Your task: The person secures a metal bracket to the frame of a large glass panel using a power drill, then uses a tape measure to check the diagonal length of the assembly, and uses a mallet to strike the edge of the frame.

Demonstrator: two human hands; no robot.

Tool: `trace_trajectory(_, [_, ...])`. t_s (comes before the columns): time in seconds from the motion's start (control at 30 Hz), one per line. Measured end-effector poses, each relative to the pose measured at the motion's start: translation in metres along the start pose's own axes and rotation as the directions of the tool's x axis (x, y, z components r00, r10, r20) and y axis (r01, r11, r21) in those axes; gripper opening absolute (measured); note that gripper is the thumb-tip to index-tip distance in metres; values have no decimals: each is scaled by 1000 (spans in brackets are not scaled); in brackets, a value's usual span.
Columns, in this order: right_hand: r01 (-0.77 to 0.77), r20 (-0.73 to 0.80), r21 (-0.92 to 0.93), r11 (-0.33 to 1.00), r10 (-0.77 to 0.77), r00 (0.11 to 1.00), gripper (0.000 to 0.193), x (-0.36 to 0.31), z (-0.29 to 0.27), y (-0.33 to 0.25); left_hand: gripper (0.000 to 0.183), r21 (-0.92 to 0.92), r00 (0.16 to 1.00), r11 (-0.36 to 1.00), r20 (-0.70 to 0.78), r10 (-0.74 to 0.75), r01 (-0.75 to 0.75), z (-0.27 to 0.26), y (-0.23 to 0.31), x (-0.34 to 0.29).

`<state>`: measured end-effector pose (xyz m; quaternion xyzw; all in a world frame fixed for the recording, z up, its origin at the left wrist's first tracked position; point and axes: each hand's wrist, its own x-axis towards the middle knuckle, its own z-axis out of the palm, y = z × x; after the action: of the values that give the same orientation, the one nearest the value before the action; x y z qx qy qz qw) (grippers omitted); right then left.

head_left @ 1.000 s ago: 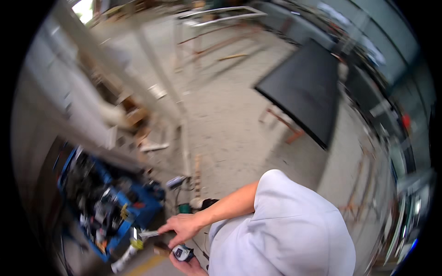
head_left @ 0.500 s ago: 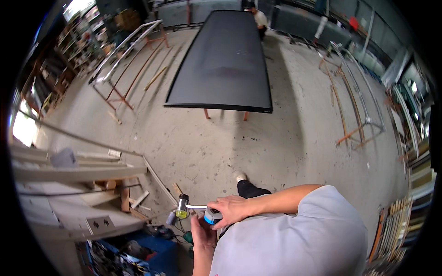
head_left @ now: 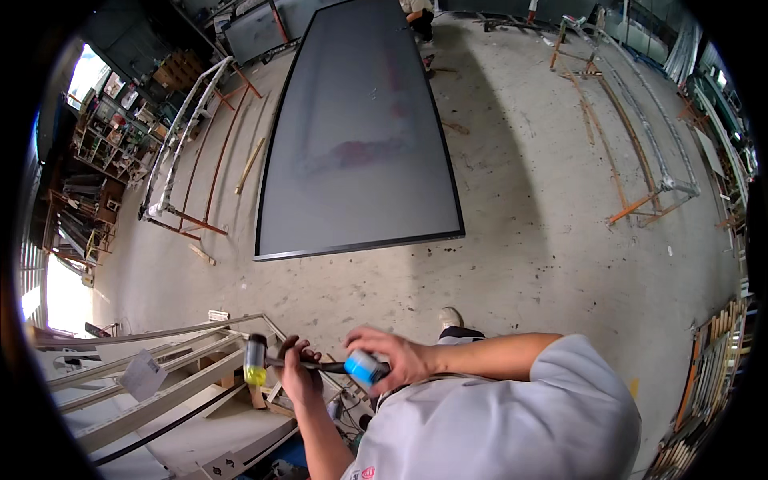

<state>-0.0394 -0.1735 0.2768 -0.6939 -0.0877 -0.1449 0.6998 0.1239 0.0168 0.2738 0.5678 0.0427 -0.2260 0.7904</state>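
Observation:
My left hand (head_left: 300,372) is closed around the dark handle of a mallet (head_left: 255,360), near its head. The mallet's head is a short cylinder, dark at the top and clear yellow at the bottom, to the left of my fingers. The handle runs right toward my right hand (head_left: 404,360), which grips a blue and grey tape measure (head_left: 366,367). The handle's far end is lost behind the tape measure, so I cannot tell whether my right hand also touches it. Both hands are in front of my body.
A large dark framed panel (head_left: 360,192) lies raised ahead of me. Metal trestles stand at the left (head_left: 186,144) and right (head_left: 632,128). Pale frame bars (head_left: 172,392) are close on my left. A person (head_left: 418,18) is by the panel's far end.
My left hand has risen from below the tape measure and closed on the mallet's handle. The mallet has moved left. My view has shifted, bringing the panel nearer.

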Motion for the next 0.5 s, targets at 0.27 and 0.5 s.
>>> trace_trajectory(0.27, [-48,-363,504,862,262,894,61,24,-117,1,14,661,995,750,56,-81,24,95,3,182])
trace_trajectory(0.5, [-115,-522,652,749,554,649,41,42,-136,31,16,804,941,582,279,-191,-120,183,-75,356])
